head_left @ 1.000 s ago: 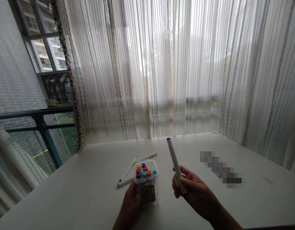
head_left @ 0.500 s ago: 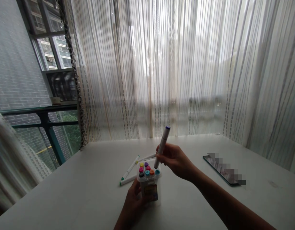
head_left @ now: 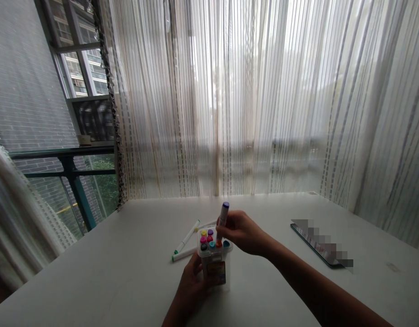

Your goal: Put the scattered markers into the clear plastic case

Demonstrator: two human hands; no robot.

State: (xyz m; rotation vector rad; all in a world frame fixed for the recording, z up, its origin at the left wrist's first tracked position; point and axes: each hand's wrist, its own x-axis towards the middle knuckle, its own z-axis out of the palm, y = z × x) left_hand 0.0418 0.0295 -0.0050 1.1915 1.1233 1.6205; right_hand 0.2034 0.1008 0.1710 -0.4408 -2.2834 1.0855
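Note:
A clear plastic marker box [head_left: 226,273] stands upright on the white table, with a dark label on its front. Several markers [head_left: 209,238] stand in it, their yellow, purple, pink, red, black, blue, orange and teal ends showing. My left hand [head_left: 194,279] is wrapped round the box's lower left side. Over the box's right rear part, my right hand [head_left: 241,231] pinches a white marker with a dark blue end [head_left: 224,213]. This marker is nearly upright; its lower end is hidden behind my fingers and the other markers.
Loose white markers with green ends [head_left: 189,237] lie left of and behind the box. A phone [head_left: 318,247], partly blurred out, lies on the white table [head_left: 127,272] at the right. Sheer striped curtains [head_left: 229,113] hang along the far edge; a railing [head_left: 69,165] is at the left.
My right hand has moved down and slightly left, bringing the blue-ended marker lower, more upright and among the box's markers. My left hand still holds the box. The view has shifted slightly.

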